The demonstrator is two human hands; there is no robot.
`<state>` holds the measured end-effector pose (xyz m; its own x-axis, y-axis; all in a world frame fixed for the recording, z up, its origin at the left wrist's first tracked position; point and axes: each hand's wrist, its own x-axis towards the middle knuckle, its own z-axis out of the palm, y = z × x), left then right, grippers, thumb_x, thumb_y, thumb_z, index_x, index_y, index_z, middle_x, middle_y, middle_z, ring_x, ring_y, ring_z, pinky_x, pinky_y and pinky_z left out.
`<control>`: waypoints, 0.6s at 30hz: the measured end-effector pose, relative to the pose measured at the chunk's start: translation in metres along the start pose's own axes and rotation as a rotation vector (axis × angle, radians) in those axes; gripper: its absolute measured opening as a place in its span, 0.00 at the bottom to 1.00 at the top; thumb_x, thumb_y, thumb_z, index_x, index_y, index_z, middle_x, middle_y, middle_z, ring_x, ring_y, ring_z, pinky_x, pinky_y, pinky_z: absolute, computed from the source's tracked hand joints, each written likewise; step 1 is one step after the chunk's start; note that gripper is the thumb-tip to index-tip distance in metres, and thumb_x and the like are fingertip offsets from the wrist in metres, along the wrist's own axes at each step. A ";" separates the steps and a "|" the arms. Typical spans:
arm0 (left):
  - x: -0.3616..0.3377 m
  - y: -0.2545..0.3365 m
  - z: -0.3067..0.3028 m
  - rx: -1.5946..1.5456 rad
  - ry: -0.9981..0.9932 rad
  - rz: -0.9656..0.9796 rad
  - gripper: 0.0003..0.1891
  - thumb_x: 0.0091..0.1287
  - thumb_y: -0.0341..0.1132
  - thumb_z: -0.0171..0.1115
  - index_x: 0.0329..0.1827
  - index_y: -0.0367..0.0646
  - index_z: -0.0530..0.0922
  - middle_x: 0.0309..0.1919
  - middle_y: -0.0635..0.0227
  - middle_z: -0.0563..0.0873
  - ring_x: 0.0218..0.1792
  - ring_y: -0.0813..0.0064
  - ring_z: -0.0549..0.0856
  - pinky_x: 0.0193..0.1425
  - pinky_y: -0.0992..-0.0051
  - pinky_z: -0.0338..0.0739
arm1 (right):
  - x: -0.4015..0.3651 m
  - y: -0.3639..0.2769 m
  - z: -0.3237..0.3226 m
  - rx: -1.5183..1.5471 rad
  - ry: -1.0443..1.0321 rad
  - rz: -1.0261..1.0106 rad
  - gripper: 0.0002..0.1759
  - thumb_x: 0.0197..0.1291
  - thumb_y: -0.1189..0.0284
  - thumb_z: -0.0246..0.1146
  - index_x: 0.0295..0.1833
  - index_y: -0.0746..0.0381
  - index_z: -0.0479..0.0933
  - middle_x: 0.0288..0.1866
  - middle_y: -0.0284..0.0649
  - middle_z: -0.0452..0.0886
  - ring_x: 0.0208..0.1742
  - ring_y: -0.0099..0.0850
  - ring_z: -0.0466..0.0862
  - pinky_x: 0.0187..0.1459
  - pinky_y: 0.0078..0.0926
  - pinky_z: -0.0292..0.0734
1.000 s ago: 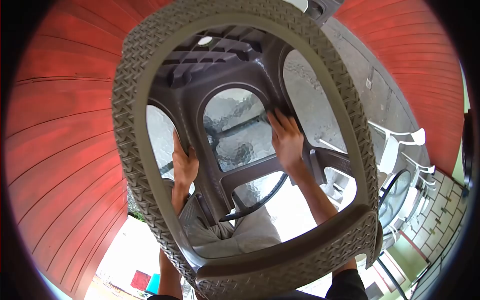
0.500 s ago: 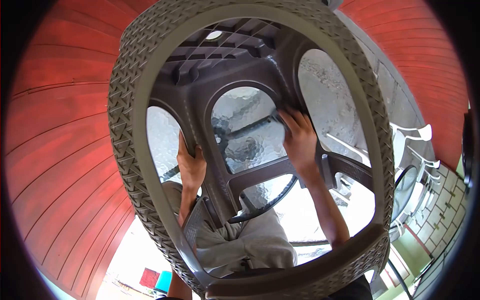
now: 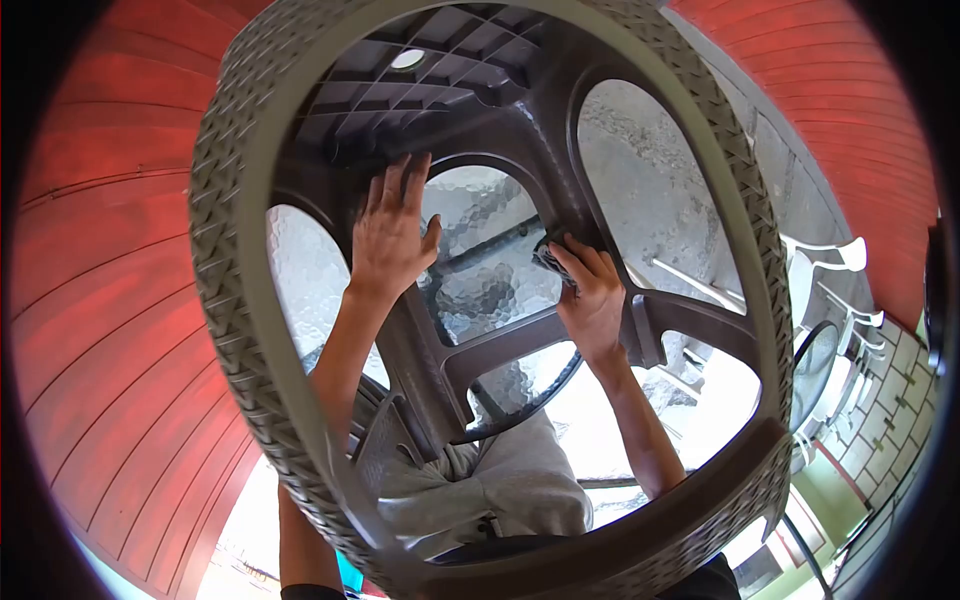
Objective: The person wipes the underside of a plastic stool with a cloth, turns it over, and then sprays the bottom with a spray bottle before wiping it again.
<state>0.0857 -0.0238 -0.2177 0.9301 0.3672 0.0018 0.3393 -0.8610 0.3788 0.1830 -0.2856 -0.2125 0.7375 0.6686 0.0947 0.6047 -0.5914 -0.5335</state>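
Observation:
A dark brown plastic stool or table frame (image 3: 545,130) with oval openings and a woven-pattern rim fills the middle of the view, its ribbed inside facing me. Through it, my left hand (image 3: 392,235) lies spread on the upper left part of the inner frame, holding nothing. My right hand (image 3: 592,295) is closed on a small dark scrubbing pad (image 3: 550,256), pressed near the upright between the middle and right openings. Its lower fingers are partly hidden.
Textured glass (image 3: 490,290) with dark metal bars shows behind the frame. My legs in grey trousers (image 3: 500,490) are below. White chairs (image 3: 830,260) stand at right, near a tiled area (image 3: 880,410). Red panelled walls (image 3: 120,280) curve at both sides.
My left hand has let go of the left upright and moved up, fingers now spread. My right hand has shifted slightly down with the pad. The frame has moved a little up and left.

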 end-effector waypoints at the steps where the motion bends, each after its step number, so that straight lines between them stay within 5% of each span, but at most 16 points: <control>1: 0.000 -0.001 0.008 0.048 -0.007 0.025 0.42 0.60 0.34 0.72 0.79 0.42 0.65 0.71 0.52 0.72 0.66 0.49 0.75 0.70 0.52 0.74 | 0.004 -0.001 0.002 -0.019 0.018 -0.018 0.31 0.43 0.90 0.63 0.55 0.60 0.87 0.57 0.43 0.88 0.48 0.43 0.86 0.50 0.37 0.85; 5: -0.001 -0.001 0.016 0.020 -0.035 -0.043 0.46 0.60 0.47 0.76 0.79 0.40 0.64 0.73 0.56 0.70 0.67 0.50 0.74 0.67 0.51 0.73 | 0.048 -0.008 0.024 -0.078 0.074 -0.081 0.29 0.44 0.88 0.65 0.55 0.59 0.87 0.57 0.42 0.88 0.49 0.44 0.86 0.52 0.39 0.83; 12: 0.001 -0.003 0.019 0.016 -0.018 -0.058 0.50 0.55 0.49 0.80 0.79 0.40 0.65 0.74 0.60 0.69 0.66 0.52 0.74 0.67 0.52 0.71 | 0.136 -0.018 0.056 -0.042 0.099 -0.128 0.27 0.49 0.88 0.62 0.55 0.59 0.86 0.57 0.42 0.87 0.53 0.46 0.85 0.52 0.41 0.84; 18: -0.002 -0.007 0.022 -0.035 -0.002 -0.091 0.49 0.54 0.48 0.81 0.78 0.41 0.66 0.74 0.64 0.69 0.67 0.56 0.73 0.66 0.54 0.71 | 0.044 -0.002 0.002 -0.208 -0.089 -0.153 0.36 0.51 0.90 0.62 0.70 0.63 0.76 0.66 0.52 0.81 0.55 0.51 0.83 0.56 0.45 0.82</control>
<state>0.0851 -0.0263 -0.2401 0.8959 0.4428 -0.0358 0.4174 -0.8115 0.4090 0.2138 -0.2543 -0.2094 0.6090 0.7889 0.0819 0.7626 -0.5541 -0.3338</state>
